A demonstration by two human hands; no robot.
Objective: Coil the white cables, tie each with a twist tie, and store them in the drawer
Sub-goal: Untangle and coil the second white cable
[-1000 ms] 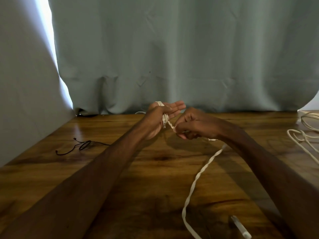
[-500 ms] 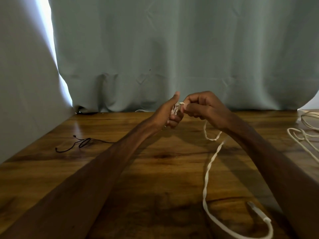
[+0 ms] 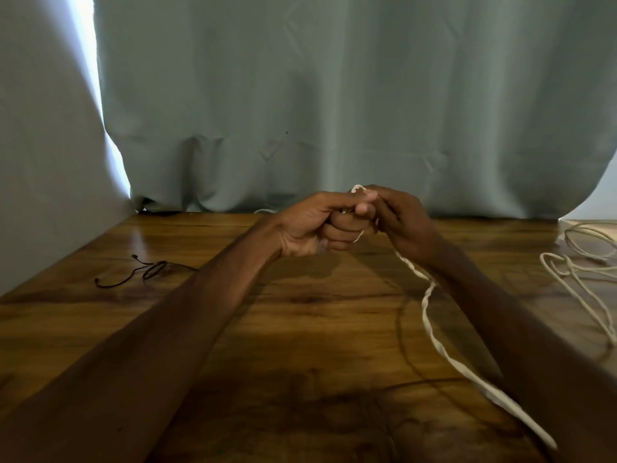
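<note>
Left hand (image 3: 314,225): fingers curled into a fist, thumb laid along the top; it grips a bundle of the white cable (image 3: 430,329), most of which is hidden inside the fist. Right hand (image 3: 405,218): fingers bent, tips meeting the left thumb tip; it pinches the same cable at the top of the fist; the two hands touch.

Cable condition: white, flat-looking, visibly twisted along its free length; a small loop shows just above the fingertips of both hands; a short run emerges just below the left fingers; from there the free length drops away beneath the right wrist, lies on the wooden table (image 3: 300,329) beside the right forearm and leaves view at the lower right; its end is not visible.

Both hands are held above the table, well clear of its near edge.

Other items: a black twist tie (image 3: 150,270), loosely kinked, lies on the table well to the left of the left fingers; further loose white cables (image 3: 567,272), uncoiled, lie well to the right of the right fingers; a grey-green curtain (image 3: 334,95) hangs beyond the fingertips.
</note>
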